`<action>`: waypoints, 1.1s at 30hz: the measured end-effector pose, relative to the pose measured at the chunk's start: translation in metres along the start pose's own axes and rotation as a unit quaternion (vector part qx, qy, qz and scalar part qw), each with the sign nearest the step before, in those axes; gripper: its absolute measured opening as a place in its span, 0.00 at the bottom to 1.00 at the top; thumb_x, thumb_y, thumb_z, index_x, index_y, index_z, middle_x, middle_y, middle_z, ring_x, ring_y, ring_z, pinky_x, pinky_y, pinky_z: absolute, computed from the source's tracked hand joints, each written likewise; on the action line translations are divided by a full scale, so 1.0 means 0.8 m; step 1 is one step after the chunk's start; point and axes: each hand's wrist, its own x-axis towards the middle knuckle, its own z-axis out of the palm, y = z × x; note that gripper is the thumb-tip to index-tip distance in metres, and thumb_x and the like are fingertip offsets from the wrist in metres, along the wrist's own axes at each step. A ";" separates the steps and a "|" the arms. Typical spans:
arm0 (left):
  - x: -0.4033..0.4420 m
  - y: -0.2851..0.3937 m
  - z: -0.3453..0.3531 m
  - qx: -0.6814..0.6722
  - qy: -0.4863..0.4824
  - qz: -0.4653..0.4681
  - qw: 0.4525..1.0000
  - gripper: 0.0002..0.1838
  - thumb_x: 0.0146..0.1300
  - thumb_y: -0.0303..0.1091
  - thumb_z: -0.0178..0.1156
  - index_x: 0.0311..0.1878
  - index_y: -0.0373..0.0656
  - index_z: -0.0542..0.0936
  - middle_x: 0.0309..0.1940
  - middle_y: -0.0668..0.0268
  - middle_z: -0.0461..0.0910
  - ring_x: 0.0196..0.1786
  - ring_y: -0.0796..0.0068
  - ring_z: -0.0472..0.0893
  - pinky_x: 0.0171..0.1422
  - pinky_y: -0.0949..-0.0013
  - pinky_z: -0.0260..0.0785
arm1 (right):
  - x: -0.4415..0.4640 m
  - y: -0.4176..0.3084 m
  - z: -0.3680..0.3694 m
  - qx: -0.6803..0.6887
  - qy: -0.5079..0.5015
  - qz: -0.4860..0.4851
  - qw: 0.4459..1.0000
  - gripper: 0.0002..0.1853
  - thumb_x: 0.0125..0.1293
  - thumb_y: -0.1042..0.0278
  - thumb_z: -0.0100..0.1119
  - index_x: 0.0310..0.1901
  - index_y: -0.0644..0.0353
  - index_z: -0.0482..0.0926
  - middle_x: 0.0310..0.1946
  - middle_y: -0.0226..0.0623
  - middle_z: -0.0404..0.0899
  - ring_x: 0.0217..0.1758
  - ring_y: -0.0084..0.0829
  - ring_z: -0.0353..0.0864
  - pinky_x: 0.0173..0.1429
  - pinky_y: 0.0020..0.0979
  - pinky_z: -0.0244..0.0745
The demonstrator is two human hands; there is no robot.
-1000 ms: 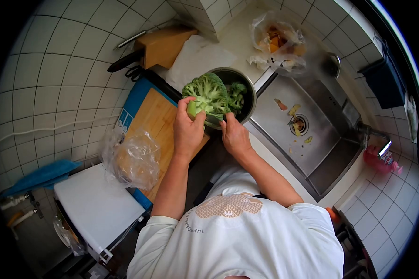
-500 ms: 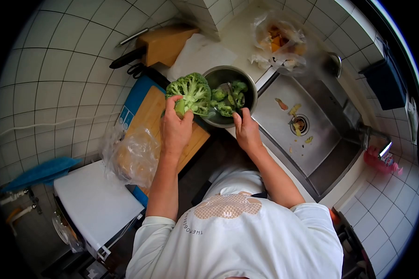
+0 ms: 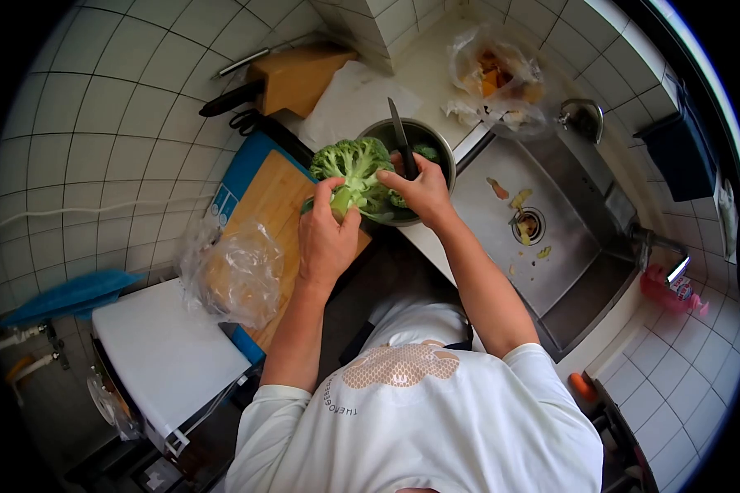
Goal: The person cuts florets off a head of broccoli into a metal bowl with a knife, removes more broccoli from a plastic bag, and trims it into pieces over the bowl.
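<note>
Black-handled knife (image 3: 401, 141) now nearer broccoli (image 3: 354, 167)

broccoli head (image 3: 353, 161) (pale-stalked), partly above metal bowl (image 3: 446, 150), beside black-handled knife (image 3: 400, 137)

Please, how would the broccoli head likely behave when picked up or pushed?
The broccoli head seems fairly stiff, since branching stems support its crown. It may wobble or roll on a flat surface, because the crown looks broad and rounded.

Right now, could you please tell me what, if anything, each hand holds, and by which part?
The left hand holds the broccoli by its stem; the right hand holds the knife by its dark handle.
</note>
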 end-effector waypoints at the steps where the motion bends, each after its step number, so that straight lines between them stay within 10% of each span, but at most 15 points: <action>1: -0.001 -0.001 -0.001 -0.005 -0.006 -0.013 1.000 0.18 0.57 0.26 0.57 0.52 0.41 0.72 0.24 0.62 0.77 0.24 0.75 0.76 0.33 0.70 0.69 | 0.000 0.001 -0.003 -0.001 -0.003 0.000 1.000 0.23 0.49 0.55 0.72 0.41 0.64 0.79 0.28 0.34 0.80 0.33 0.28 0.78 0.40 0.28 0.73; 7: 0.002 -0.014 -0.005 -0.190 -0.019 -0.102 0.976 0.18 0.57 0.25 0.56 0.52 0.43 0.73 0.31 0.68 0.77 0.29 0.82 0.75 0.33 0.77 0.69 | 0.005 0.011 -0.030 0.284 -0.102 0.162 0.940 0.12 0.60 0.69 0.64 0.44 0.59 0.75 0.19 0.20 0.66 0.15 0.12 0.58 0.18 0.20 0.48; 14: 0.009 -0.014 -0.016 -0.167 0.007 -0.089 0.982 0.17 0.57 0.25 0.56 0.51 0.41 0.72 0.29 0.62 0.78 0.28 0.79 0.75 0.32 0.74 0.67 | 0.010 0.032 -0.049 0.280 -0.078 0.171 0.941 0.11 0.60 0.71 0.62 0.44 0.59 0.76 0.21 0.22 0.70 0.19 0.16 0.66 0.21 0.23 0.59; 19: 0.001 -0.022 -0.013 -0.014 0.017 0.003 1.000 0.18 0.56 0.24 0.57 0.52 0.43 0.72 0.33 0.61 0.77 0.32 0.70 0.78 0.36 0.68 0.70 | 0.011 0.039 -0.045 -0.147 0.028 -0.037 0.988 0.12 0.59 0.69 0.62 0.43 0.61 0.79 0.31 0.38 0.81 0.36 0.32 0.79 0.47 0.30 0.73; 23: -0.004 -0.018 -0.011 0.051 0.034 0.110 0.992 0.23 0.50 0.23 0.61 0.52 0.44 0.73 0.41 0.50 0.73 0.43 0.48 0.76 0.46 0.57 0.68 | -0.008 0.024 -0.049 -0.102 0.068 -0.051 0.991 0.12 0.60 0.65 0.61 0.42 0.61 0.79 0.29 0.41 0.80 0.32 0.32 0.79 0.40 0.30 0.72; 33: -0.009 -0.018 -0.021 0.202 -0.037 0.153 0.967 0.29 0.44 0.22 0.64 0.54 0.48 0.74 0.52 0.46 0.69 0.49 0.45 0.74 0.49 0.55 0.70 | -0.029 0.026 -0.061 -0.063 -0.001 -0.040 0.997 0.13 0.65 0.61 0.57 0.41 0.63 0.78 0.24 0.35 0.78 0.28 0.25 0.77 0.36 0.28 0.71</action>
